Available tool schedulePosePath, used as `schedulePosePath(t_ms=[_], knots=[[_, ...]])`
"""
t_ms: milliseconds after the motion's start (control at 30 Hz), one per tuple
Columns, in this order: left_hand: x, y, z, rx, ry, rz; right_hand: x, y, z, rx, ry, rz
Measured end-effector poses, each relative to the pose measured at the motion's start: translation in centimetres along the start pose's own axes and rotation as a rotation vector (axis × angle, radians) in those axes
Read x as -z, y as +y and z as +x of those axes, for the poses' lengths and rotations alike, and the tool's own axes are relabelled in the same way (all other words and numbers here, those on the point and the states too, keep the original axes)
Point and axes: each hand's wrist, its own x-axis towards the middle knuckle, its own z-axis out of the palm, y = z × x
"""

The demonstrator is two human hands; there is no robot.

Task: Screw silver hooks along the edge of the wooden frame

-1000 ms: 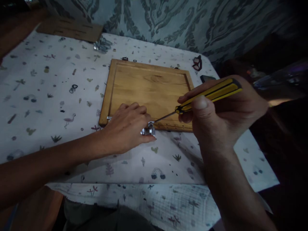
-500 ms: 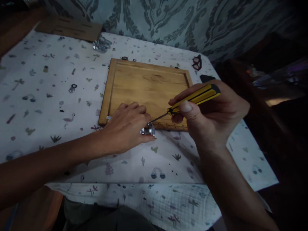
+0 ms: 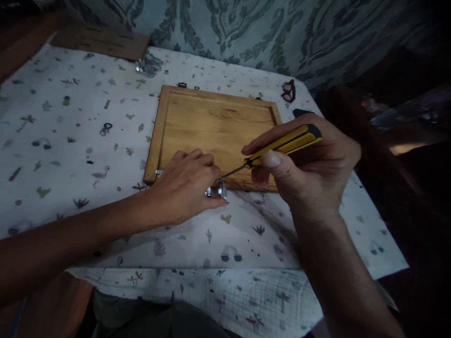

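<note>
A shallow wooden box or framed panel (image 3: 211, 117) lies on the patterned cloth. At its near edge a shiny metal clasp (image 3: 220, 190) is pinched by my left hand (image 3: 186, 188), whose fingers rest on the wood and thumb presses below the metal. My right hand (image 3: 313, 164) grips a yellow and black screwdriver (image 3: 285, 145), its shaft slanting down to the left. The screwdriver's tip meets the upper part of the clasp; any screw there is too small to make out. Another metal fitting (image 3: 159, 172) shows at the near left corner, partly behind my left hand.
A cardboard piece (image 3: 102, 41) lies at the back left, beside a small bag of metal parts (image 3: 150, 63). Dark red-brown glasses (image 3: 289, 90) and a dark flat object (image 3: 303, 113) sit at the back right. The cloth (image 3: 70, 164) covers the table; a patterned wall or curtain stands behind.
My right hand has turned slightly around the screwdriver handle, its wrist shifting a little to the left. The left hand, clasp and wooden panel stay in place.
</note>
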Motion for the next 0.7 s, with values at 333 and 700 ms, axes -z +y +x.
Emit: schedulePosePath(t_ms=[333,700], knots=[[0.2,0.1,0.1,0.004,-0.022,-0.010,1.1,0.1,-0.1,-0.026,-0.117,0.145],[-0.3,-0.2,0.0,-0.005,0.020,-0.004,0.1,1.2,0.7,0.144,0.059,0.098]])
